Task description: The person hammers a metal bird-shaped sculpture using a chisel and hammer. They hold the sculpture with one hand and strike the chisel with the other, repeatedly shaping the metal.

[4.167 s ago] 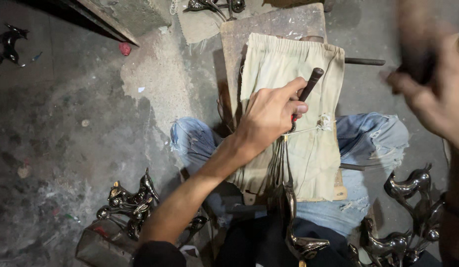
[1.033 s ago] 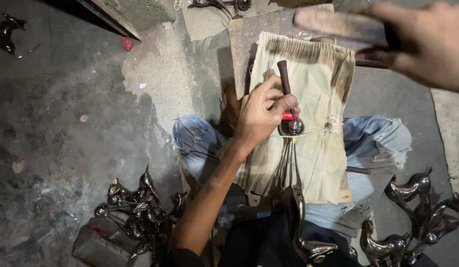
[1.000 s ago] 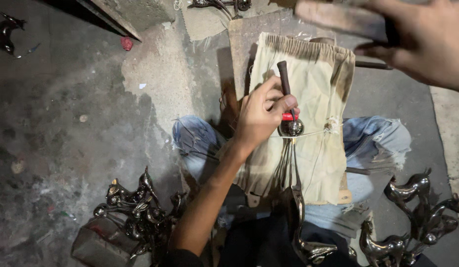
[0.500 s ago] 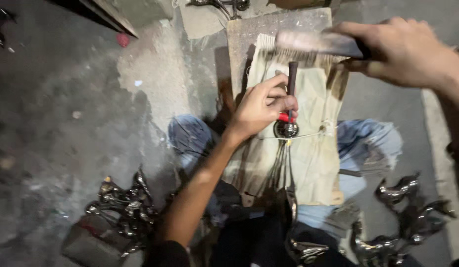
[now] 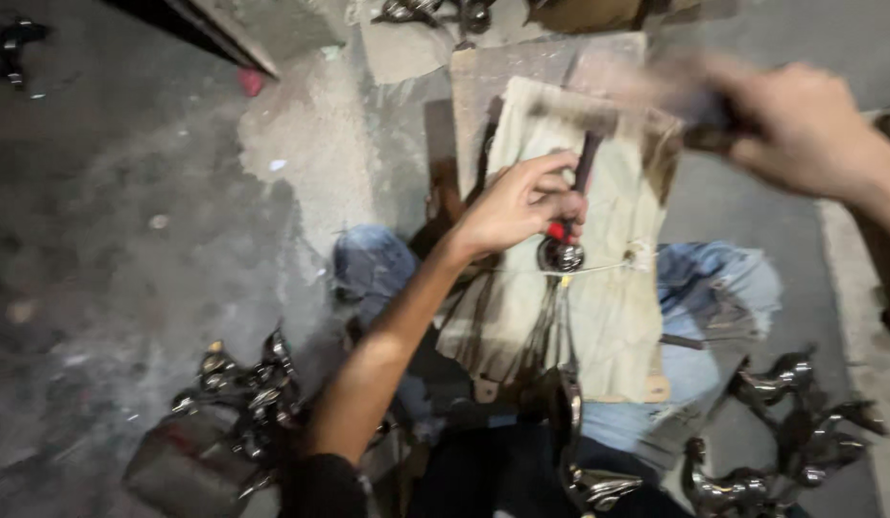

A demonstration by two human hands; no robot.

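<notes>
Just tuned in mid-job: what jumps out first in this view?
The left hand at centre pins a dark rod with a shiny round metal piece on a beige cloth. The right hand, upper right, grips a motion-blurred tool. Shiny metal castings sit lower right.

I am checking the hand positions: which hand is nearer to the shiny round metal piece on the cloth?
Left. The left hand is right beside the round metal piece, seemingly touching it; the right hand is raised far up-right, blurred.
</notes>
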